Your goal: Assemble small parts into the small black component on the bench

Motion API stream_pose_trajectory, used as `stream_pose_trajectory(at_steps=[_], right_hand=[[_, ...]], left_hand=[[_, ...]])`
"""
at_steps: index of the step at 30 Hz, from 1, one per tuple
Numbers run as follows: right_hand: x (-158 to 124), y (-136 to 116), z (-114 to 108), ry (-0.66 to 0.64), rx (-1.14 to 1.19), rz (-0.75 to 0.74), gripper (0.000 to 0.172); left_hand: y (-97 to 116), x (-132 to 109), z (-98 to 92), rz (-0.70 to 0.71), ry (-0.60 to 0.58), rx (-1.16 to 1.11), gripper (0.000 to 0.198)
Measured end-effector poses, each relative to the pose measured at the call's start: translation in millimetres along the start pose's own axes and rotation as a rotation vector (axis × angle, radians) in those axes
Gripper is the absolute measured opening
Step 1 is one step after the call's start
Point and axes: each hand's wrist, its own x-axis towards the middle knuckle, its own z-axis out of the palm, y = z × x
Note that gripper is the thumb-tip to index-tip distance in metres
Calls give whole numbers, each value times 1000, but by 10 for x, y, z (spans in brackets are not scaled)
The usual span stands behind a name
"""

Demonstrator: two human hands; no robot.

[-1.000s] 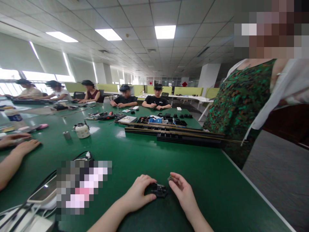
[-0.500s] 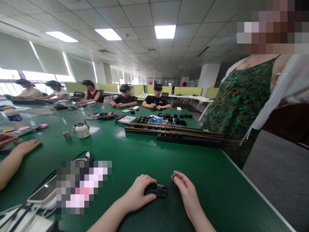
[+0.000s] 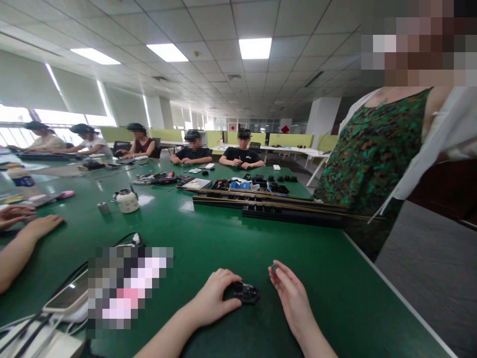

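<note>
A small black mechanical part [image 3: 247,293] lies on the green table [image 3: 194,248] near its front. My left hand [image 3: 219,298] grips its left end between thumb and fingers. To the right, apart from the black part, my right hand [image 3: 289,293] pinches a tiny bluish-green piece [image 3: 275,268] between its fingertips, slightly above the table.
Black rails [image 3: 290,213] with thin rods lie across the table farther back. A white pot [image 3: 127,201] and a grey cylinder [image 3: 103,208] stand at the left. Nearer are a phone [image 3: 67,297] and cables. Another person's forearm [image 3: 22,248] rests at the far left; a person stands at the right.
My right hand has shifted slightly right, away from the black part, and turned a little with the small piece. My left hand has barely moved.
</note>
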Motion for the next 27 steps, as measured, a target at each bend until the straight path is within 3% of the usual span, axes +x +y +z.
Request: stream_pose_trajectory(at_steps=[27], right_hand=[[44, 29, -9, 19, 38, 14, 37]], left_hand=[[-13, 6, -35, 9, -5, 23, 37]])
